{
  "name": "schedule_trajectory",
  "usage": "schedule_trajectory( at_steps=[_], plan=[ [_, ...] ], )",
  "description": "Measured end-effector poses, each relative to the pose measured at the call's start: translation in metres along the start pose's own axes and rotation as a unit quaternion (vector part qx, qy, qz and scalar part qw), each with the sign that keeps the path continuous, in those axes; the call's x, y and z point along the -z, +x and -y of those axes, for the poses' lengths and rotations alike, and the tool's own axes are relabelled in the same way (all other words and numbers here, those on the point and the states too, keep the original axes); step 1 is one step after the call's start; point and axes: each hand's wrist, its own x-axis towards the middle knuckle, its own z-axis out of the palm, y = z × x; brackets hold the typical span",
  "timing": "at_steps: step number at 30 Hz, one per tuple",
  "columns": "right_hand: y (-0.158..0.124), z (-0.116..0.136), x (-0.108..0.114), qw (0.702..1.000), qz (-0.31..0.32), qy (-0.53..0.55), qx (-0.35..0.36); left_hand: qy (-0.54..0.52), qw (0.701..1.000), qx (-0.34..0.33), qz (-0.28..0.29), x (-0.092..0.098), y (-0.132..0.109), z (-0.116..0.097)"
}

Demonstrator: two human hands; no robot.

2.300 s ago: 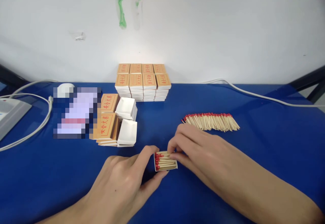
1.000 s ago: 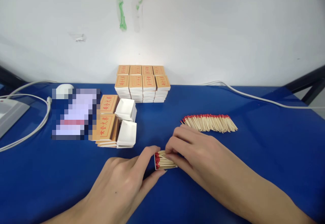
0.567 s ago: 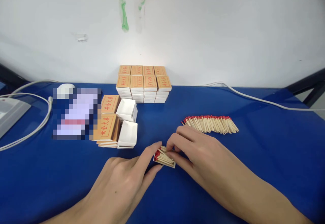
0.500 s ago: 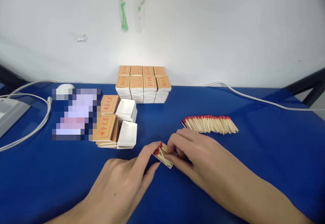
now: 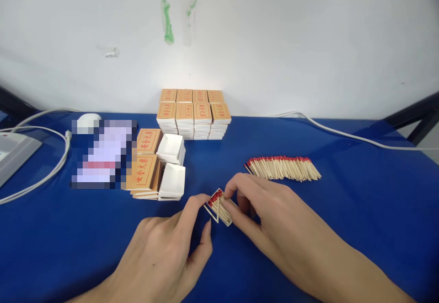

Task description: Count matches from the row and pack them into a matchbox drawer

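A small white matchbox tray [image 5: 230, 224] holding red-tipped matches [image 5: 219, 206] sits at an angle on the blue table between my hands. Two matches lie askew across its left side, one sticking out past the near edge. My left hand [image 5: 168, 243] has its thumb and index finger apart; the index tip is at the tray's left corner, while the thumb is off the tray. Over the tray's right side, my right hand [image 5: 270, 216] pinches with thumb and index finger at a match, its other fingers curled. A row of loose matches [image 5: 284, 168] lies beyond my right hand.
Stacked full matchboxes [image 5: 194, 113] stand against the wall. To the left are orange matchbox sleeves [image 5: 146, 170] and white trays with nothing in them [image 5: 172, 181]. A blurred phone [image 5: 104, 154], a white mouse [image 5: 89, 123] and cables [image 5: 343, 133] lie farther out.
My left thumb has come away from the tray, and the left fingers have spread. More of the tray and its matches shows, with two matches now askew at its left side.
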Motion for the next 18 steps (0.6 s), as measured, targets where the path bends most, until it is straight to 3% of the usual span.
schedule_trajectory(
  at_steps=[4,10,18],
  plan=[
    [-0.0004,0.0066,-0.0067,1.000,-0.014,0.005,-0.014,0.016,1.000,0.002,-0.008,-0.0014,-0.0015,-0.0001],
    [0.0003,0.0023,-0.0062,0.995,0.020,0.053,-0.086,0.026,1.000,0.006,0.000,-0.0028,-0.0032,0.0005],
    [0.0009,0.0012,-0.0044,0.995,0.024,0.037,-0.085,-0.003,0.999,0.002,0.043,0.0050,-0.0017,-0.0013]
  ],
)
